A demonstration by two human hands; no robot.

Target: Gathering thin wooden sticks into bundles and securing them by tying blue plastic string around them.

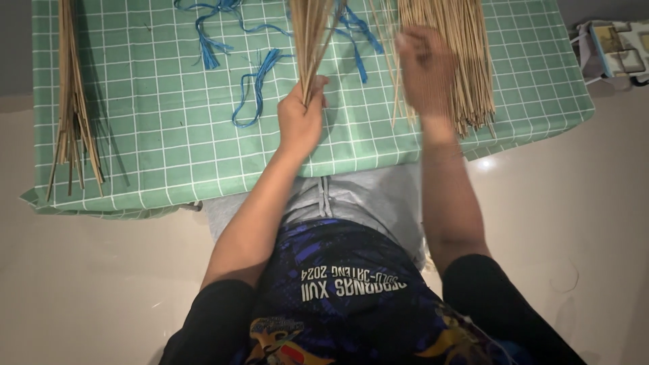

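My left hand [301, 115] is closed around the lower end of a thin bundle of tan sticks [312, 34] that stands up and leans away over the green checked table cover [169, 149]. My right hand [424, 71], blurred, rests on a wide pile of the same tan sticks [466, 61] lying at the right of the table; its fingers touch the pile, and whether it grips any I cannot tell. Blue plastic strings [260, 84] lie loose between and behind the hands.
Another bundle of tan sticks [71, 101] lies along the table's left edge. A patterned bag or cloth [615, 47] sits on the floor at the far right. The table's near edge runs just above my lap on a pale glossy floor [101, 284].
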